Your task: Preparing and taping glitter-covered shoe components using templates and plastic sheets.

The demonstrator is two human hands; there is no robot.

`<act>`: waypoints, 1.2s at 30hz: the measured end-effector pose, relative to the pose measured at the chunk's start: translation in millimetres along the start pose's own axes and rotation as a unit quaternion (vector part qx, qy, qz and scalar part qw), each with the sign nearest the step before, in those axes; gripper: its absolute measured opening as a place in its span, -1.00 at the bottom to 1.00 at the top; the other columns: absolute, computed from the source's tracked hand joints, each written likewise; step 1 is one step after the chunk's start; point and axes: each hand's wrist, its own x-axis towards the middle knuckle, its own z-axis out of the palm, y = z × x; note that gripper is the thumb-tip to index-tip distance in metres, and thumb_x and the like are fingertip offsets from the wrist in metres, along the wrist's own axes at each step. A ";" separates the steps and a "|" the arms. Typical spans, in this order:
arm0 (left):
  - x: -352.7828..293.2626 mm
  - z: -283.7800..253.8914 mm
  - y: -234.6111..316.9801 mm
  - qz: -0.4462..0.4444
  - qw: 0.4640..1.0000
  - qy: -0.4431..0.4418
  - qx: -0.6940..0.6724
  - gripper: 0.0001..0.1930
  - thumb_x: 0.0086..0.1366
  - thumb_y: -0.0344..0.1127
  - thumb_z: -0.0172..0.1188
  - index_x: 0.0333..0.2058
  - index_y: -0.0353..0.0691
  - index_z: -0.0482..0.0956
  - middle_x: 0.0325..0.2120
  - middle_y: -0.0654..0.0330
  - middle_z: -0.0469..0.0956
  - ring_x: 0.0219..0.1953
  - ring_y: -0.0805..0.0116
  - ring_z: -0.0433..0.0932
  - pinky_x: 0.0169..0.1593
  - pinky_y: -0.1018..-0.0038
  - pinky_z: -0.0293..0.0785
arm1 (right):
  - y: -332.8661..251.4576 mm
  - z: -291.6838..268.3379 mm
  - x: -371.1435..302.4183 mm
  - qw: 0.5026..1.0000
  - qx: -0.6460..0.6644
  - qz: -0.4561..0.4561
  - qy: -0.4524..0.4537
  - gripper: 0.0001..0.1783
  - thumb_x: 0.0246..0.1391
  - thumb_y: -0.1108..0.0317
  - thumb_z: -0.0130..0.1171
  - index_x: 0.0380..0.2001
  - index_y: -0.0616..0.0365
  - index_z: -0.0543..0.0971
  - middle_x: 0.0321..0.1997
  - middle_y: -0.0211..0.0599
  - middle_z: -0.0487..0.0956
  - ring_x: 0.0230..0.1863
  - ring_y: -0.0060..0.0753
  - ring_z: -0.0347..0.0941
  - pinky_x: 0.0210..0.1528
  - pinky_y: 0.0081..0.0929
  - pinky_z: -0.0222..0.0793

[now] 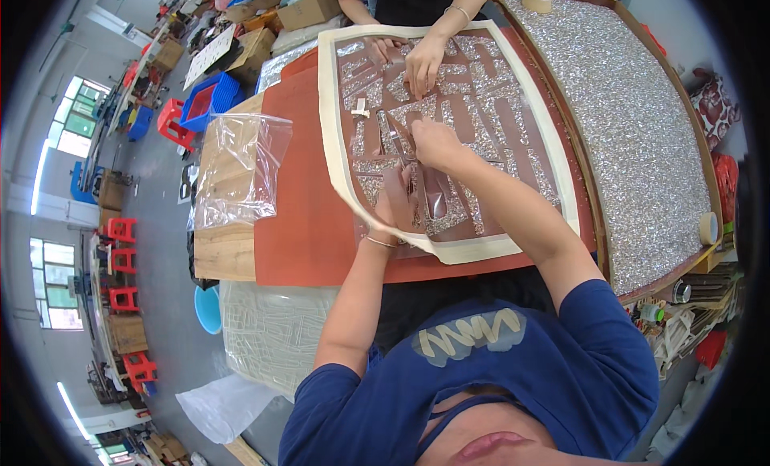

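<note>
A large sheet with a cream border (327, 105) lies on the table, with brown cut-out shapes (455, 117) and glittery silver between them. My left hand (387, 203) is at its near-left part, its fingers closed on a brown strip (396, 188) that stands up from the sheet; the border beside my wrist is raised and curved. My right hand (439, 145) is closed just above the middle of the sheet, beside a thin pointed piece; what its fingers pinch I cannot make out. Across the table, a co-worker's hands (425, 65) touch the far part of the same sheet.
A reddish-brown covering (290, 185) lies beneath the sheet. On the left are a clear plastic bag (239, 173) and bare wood. A glittery silver panel (626, 137) with tape rolls (536, 0) stands at the right. Blue crates (212, 101) and red stools (174, 123) are beyond.
</note>
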 end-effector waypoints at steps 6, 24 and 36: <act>28.4 3.0 60.2 0.031 0.949 0.029 0.313 -0.50 0.23 -0.22 0.07 0.09 -0.38 0.34 -0.24 -0.21 0.49 -0.22 -0.05 0.50 -0.12 0.19 0.39 | 3.4 -27.2 16.5 0.996 0.020 0.016 -0.083 -0.78 -0.11 0.44 0.12 -0.36 0.32 0.59 -0.25 0.07 0.59 -0.14 0.00 0.54 -0.11 -0.18 0.46; 22.1 16.4 50.7 -0.034 0.968 -0.064 0.238 -0.39 0.10 -0.41 0.05 0.16 -0.43 0.20 -0.03 -0.23 0.37 -0.09 -0.08 0.45 -0.04 0.18 0.35 | 86.8 21.1 -22.2 0.989 0.050 -0.134 0.050 -0.65 -0.08 0.42 0.09 -0.14 0.18 0.54 -0.10 -0.15 0.51 0.01 -0.07 0.39 0.08 -0.22 0.29; 27.5 31.9 35.7 0.007 0.966 -0.006 0.260 -0.41 0.11 -0.41 0.04 0.16 -0.44 0.20 0.01 -0.24 0.34 -0.06 -0.09 0.43 -0.04 0.17 0.35 | 61.1 45.4 -34.2 0.960 -0.040 -0.199 0.195 -0.62 -0.02 0.38 -0.01 -0.10 0.28 0.46 -0.16 -0.17 0.51 -0.05 -0.19 0.42 0.03 -0.28 0.26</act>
